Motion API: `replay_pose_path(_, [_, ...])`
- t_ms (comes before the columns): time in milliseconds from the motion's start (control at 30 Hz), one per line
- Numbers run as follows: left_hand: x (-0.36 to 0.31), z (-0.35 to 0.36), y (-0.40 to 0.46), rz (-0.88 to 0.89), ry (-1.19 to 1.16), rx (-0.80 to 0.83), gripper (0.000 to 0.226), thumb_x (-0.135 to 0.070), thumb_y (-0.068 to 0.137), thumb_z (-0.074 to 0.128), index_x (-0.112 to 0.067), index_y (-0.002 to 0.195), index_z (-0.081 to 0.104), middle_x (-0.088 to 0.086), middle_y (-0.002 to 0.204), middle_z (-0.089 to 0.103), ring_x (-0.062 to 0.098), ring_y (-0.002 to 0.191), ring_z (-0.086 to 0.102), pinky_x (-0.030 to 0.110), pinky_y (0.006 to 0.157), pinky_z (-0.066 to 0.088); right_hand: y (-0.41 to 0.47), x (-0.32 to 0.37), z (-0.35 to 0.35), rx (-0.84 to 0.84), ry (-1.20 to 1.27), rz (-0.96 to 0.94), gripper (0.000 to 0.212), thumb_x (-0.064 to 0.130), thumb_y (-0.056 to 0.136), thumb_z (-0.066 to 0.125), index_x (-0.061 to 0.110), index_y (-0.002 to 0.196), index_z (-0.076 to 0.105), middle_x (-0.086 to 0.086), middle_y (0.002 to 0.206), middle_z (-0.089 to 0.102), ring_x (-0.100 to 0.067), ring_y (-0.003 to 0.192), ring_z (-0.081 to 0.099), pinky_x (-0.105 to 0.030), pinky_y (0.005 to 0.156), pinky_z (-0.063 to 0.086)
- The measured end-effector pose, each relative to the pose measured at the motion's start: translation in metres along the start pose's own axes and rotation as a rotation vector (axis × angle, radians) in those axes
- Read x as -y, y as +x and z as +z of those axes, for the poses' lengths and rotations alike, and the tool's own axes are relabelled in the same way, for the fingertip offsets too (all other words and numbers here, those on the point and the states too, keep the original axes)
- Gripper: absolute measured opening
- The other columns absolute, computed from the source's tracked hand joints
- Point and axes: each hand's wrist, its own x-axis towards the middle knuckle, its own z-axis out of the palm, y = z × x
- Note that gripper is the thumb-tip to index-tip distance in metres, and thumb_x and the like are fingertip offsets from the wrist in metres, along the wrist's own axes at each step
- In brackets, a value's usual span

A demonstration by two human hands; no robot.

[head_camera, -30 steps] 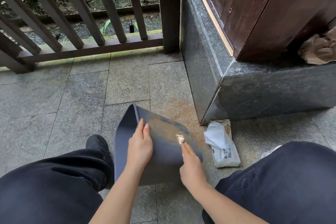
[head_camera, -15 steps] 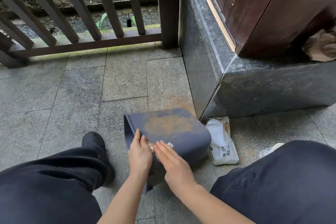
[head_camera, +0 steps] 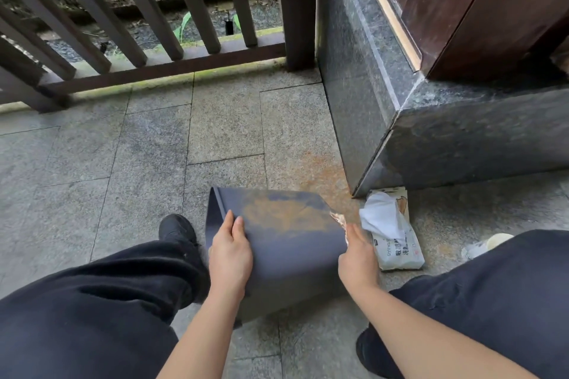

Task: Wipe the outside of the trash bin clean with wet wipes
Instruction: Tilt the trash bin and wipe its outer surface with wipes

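The dark blue trash bin (head_camera: 286,243) lies tipped on its side on the stone paving (head_camera: 147,157), between the person's knees, its upturned face smeared with orange-brown grime. The left hand (head_camera: 230,251) lies flat on the bin's left edge, fingers together and pointing forward, bracing it. The right hand (head_camera: 357,258) reaches along the bin's right edge, fingers pinching a soiled wet wipe (head_camera: 338,220) against the corner. A pack of wipes (head_camera: 392,232) lies just beside the bin, against the granite plinth (head_camera: 462,144).
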Motion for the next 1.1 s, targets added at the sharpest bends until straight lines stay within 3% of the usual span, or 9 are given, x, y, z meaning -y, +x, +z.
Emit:
replay_pose_path(100, [-0.005, 0.003, -0.002, 0.0, 0.01, -0.006, 0.048, -0.043, 0.103, 0.042, -0.025, 0.147, 0.049, -0.002, 0.147, 0.053, 0.024, 0.134, 0.047, 0.036, 0.11, 0.033, -0.016, 0.025, 0.003, 0.032, 0.028, -0.074, 0.079, -0.014, 0.081, 0.04, 0.018, 0.153, 0.033, 0.001, 0.159, 0.032, -0.02, 0.143, 0.036, -0.027, 0.112, 0.033])
replay_pose_path(267, [-0.011, 0.008, -0.002, 0.047, 0.068, 0.038, 0.047, -0.039, 0.105, 0.041, -0.022, 0.148, 0.047, 0.002, 0.146, 0.052, 0.026, 0.135, 0.047, 0.034, 0.108, 0.032, -0.086, 0.093, 0.027, 0.048, 0.187, -0.486, 0.082, -0.009, 0.07, 0.043, 0.013, 0.149, 0.042, -0.001, 0.154, 0.041, -0.009, 0.145, 0.029, -0.015, 0.118, 0.012])
replay_pose_path(467, [-0.004, 0.005, -0.008, -0.024, -0.044, 0.003, 0.049, -0.037, 0.104, 0.045, -0.015, 0.148, 0.046, 0.002, 0.149, 0.049, 0.02, 0.138, 0.042, 0.025, 0.107, 0.028, -0.077, 0.077, 0.013, 0.064, 0.131, -0.791, 0.083, -0.014, 0.063, 0.048, 0.006, 0.144, 0.048, -0.006, 0.151, 0.046, -0.017, 0.141, 0.041, -0.025, 0.118, 0.025])
replay_pose_path(533, [-0.003, 0.006, -0.017, -0.046, -0.068, -0.032, 0.048, -0.038, 0.104, 0.045, -0.017, 0.147, 0.048, -0.001, 0.148, 0.05, 0.018, 0.137, 0.043, 0.021, 0.102, 0.027, -0.056, 0.049, 0.004, 0.106, 0.05, -0.555, 0.087, -0.017, 0.07, 0.046, 0.016, 0.15, 0.04, 0.004, 0.156, 0.034, -0.017, 0.144, 0.037, -0.021, 0.118, 0.023])
replay_pose_path(600, [-0.004, 0.002, -0.02, -0.054, -0.101, -0.045, 0.048, -0.041, 0.104, 0.043, -0.019, 0.146, 0.049, -0.005, 0.148, 0.051, 0.016, 0.136, 0.044, 0.021, 0.103, 0.027, -0.038, 0.016, -0.003, 0.097, 0.027, -0.132, 0.076, -0.01, 0.082, 0.043, 0.025, 0.15, 0.039, -0.001, 0.145, 0.051, -0.028, 0.13, 0.052, -0.031, 0.107, 0.043])
replay_pose_path(733, [-0.008, -0.012, 0.0, -0.1, -0.193, 0.106, 0.045, -0.041, 0.104, 0.042, -0.026, 0.146, 0.048, -0.007, 0.147, 0.049, 0.012, 0.132, 0.044, 0.032, 0.113, 0.03, -0.018, -0.012, -0.011, 0.044, 0.09, 0.37, 0.028, 0.003, 0.091, 0.044, 0.012, 0.106, 0.066, -0.018, 0.104, 0.067, -0.04, 0.097, 0.06, -0.041, 0.081, 0.051])
replay_pose_path(933, [-0.011, -0.02, 0.028, -0.194, -0.255, 0.191, 0.047, -0.039, 0.104, 0.043, -0.024, 0.148, 0.044, -0.006, 0.148, 0.046, 0.013, 0.129, 0.043, 0.032, 0.107, 0.032, -0.008, 0.004, -0.003, 0.081, 0.204, 0.303, 0.023, -0.001, 0.086, 0.046, 0.012, 0.084, 0.064, -0.009, 0.079, 0.063, -0.036, 0.081, 0.059, -0.037, 0.068, 0.048])
replay_pose_path(1033, [-0.012, -0.019, 0.024, -0.237, -0.367, 0.188, 0.046, -0.049, 0.102, 0.039, -0.034, 0.145, 0.048, -0.011, 0.145, 0.047, 0.012, 0.13, 0.046, 0.041, 0.114, 0.032, -0.012, 0.014, -0.002, 0.103, 0.221, 0.187, 0.038, 0.0, 0.088, 0.045, 0.025, 0.105, 0.069, -0.001, 0.082, 0.062, -0.031, 0.082, 0.057, -0.031, 0.069, 0.042])
replay_pose_path(1100, [-0.014, -0.014, 0.016, -0.124, -0.359, 0.249, 0.045, -0.047, 0.105, 0.035, -0.038, 0.148, 0.042, -0.013, 0.15, 0.042, 0.008, 0.135, 0.04, 0.04, 0.117, 0.029, -0.025, 0.023, 0.003, 0.141, 0.237, 0.108, 0.056, -0.007, 0.084, 0.041, 0.023, 0.126, 0.064, -0.003, 0.108, 0.066, -0.03, 0.098, 0.059, -0.032, 0.08, 0.047])
